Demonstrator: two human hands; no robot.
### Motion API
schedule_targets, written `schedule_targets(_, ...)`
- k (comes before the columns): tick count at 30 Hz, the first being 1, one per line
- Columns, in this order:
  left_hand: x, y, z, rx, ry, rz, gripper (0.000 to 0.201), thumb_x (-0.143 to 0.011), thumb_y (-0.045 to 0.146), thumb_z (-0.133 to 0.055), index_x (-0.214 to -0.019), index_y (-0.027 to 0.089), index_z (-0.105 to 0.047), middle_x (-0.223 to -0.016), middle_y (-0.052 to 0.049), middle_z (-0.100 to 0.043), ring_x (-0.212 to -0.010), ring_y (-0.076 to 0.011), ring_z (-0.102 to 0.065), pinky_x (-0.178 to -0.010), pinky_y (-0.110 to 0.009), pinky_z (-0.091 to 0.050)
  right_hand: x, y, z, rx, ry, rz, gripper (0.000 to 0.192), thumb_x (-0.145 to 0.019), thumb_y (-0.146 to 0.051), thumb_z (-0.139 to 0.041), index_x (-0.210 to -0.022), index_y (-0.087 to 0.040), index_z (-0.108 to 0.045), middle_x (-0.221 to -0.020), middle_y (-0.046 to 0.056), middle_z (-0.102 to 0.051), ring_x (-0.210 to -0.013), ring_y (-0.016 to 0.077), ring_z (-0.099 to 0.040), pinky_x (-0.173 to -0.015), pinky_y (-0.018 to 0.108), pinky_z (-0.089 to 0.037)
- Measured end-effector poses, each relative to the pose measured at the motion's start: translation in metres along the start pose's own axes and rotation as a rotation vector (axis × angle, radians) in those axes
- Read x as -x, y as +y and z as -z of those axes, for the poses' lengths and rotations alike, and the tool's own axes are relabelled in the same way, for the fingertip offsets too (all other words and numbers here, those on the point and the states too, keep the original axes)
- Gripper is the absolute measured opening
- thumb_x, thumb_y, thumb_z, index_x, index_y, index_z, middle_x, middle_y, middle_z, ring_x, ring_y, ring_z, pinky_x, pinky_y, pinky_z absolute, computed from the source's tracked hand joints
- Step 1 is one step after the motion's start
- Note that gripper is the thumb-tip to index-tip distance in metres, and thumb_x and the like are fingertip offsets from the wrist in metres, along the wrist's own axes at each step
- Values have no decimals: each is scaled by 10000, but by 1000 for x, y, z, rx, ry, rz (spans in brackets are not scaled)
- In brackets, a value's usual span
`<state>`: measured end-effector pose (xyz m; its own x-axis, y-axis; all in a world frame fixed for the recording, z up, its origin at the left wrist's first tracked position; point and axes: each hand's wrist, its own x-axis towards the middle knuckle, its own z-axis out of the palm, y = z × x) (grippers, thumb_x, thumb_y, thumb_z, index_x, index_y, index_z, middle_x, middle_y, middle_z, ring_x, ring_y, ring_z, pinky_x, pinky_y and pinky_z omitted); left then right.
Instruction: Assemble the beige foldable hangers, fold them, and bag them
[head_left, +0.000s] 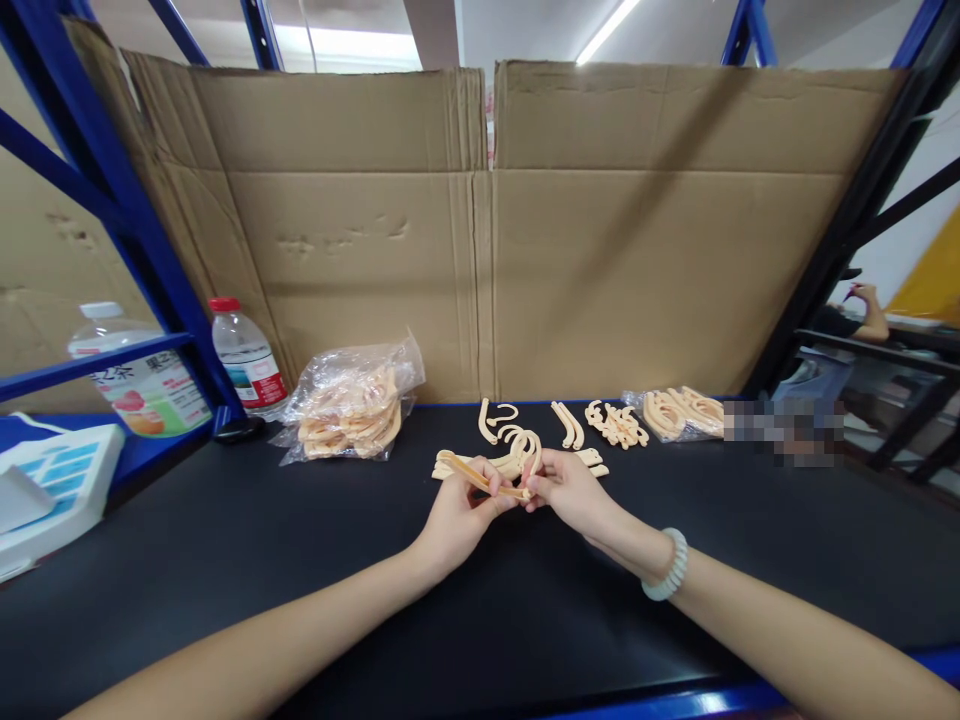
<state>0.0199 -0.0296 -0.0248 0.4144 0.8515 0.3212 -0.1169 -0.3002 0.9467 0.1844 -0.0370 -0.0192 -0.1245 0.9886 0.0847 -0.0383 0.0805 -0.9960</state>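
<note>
The left hand point(456, 515) and the right hand point(570, 490) meet just above the black matte surface point(225, 540), fingertips pinched from either end on one thin, peach-coloured curved plastic strip point(480, 478). The left pinches its nearer part, the right closes on its far end, and the strip lies tilted between them. A pale beaded bracelet point(670, 566) rings the right wrist.

Just behind the strip, touching the surface, lies a small heap of the same peach curved plastic pieces point(517, 445). Right of that heap sit a pair of longer peach pieces point(568, 425), then a loose cluster of small peach bits point(616, 424), then a clear bag of peach hooks point(682, 412) farther right. Left of the heap, well apart, a crumpled clear plastic bag stuffed with peach pieces point(351, 405) rests on the surface.

Farther left of the heap stand a clear water bottle with a red cap point(246, 358) and a larger clear bottle with a white cap point(139, 375), beside a blue metal shelf frame point(112, 190). A white and blue box point(52, 480) sits at the far left edge. Behind the heap rise two brown cardboard sheets point(480, 230), set upright side by side. Far right of the heap, another person's hand point(870, 300) shows beyond a dark rack.
</note>
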Motion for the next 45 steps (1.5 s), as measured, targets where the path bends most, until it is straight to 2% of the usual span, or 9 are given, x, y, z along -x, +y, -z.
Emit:
schedule_targets(7, 5, 0, -8, 83, 84, 91, 301, -703, 254, -738, -687, 179, -447, -686, 27, -574, -728, -169, -626, -721, -308, -482, 1, 1, -6, -21, 48, -22, 91, -627, -152, -625, -632, -168, -535, -547, -36, -587, -484, 114, -569, -529, 273, -499)
schedule_targets(15, 6, 2, -8, 194, 227, 139, 333, -667, 236, -774, -830, 173, -491, -828, 14, -619, -799, -148, -631, -738, -293, -527, 4, -6, -1, -55, -14, -64, 294, -626, -352, -770, -760, -144, -610, -782, 36, -679, -694, 130, -612, -658, 266, -488)
schedule_targets(23, 4, 5, -9, 204, 78, 187, 377, -667, 281, -797, -908, 146, -540, -831, -31, -681, -791, -157, -657, -773, -303, -532, 4, -8, 1, -46, -129, 27, 316, -648, -405, -776, -763, -140, -648, -736, 30, -649, -624, 122, -576, -553, 246, -446)
schedule_targets(26, 2, 4, -7, 237, 136, 223, 355, -642, 277, -818, -838, 136, -557, -777, -15, -672, -724, -125, -640, -726, -262, -534, -6, -14, 20, 19, -99, 36, 383, -674, -370, -755, -973, -154, -654, -735, 25, -669, -619, 131, -596, -617, 287, -491)
schedule_targets(28, 0, 3, -7, 269, 178, 248, 368, -621, 266, -833, -822, 139, -552, -745, 4, -659, -692, -106, -628, -713, -246, -533, -18, -19, 44, 141, 19, 126, 405, -738, -349, -693, -1093, -165, -624, -750, 28, -682, -644, 145, -609, -639, 304, -494)
schedule_targets(32, -1, 3, -6, 291, 176, 256, 370, -626, 257, -834, -839, 142, -554, -745, 13, -647, -691, -99, -623, -716, -237, -531, -38, -22, 93, 726, 227, 436, 156, -782, -223, -617, -910, -186, -699, -749, 45, -677, -713, 190, -598, -702, 350, -472)
schedule_targets(35, -1, 4, -7, 285, 172, 252, 370, -622, 252, -836, -836, 143, -555, -739, 11, -647, -685, -97, -616, -693, -225, -523, -47, -15, 110, 1035, 89, 509, 91, -765, -165, -639, -791, -195, -721, -841, 67, -684, -861, 235, -570, -827, 401, -437)
schedule_targets(39, -2, 4, -7, 278, 172, 246, 380, -608, 252, -843, -835, 142, -560, -733, 11, -656, -676, -96, -612, -676, -220, -516, -55, -4, 107, 1062, -35, 495, 118, -713, -104, -661, -745, -193, -731, -878, 83, -674, -894, 250, -545, -882, 429, -409)
schedule_targets(45, 0, 5, -6, 310, 166, 248, 378, -608, 247, -843, -845, 144, -568, -755, 0, -670, -727, -112, -620, -728, -244, -516, -62, -3, 104, 871, 34, 497, 105, -755, -182, -624, -689, -207, -701, -860, 62, -679, -882, 227, -575, -859, 397, -433)
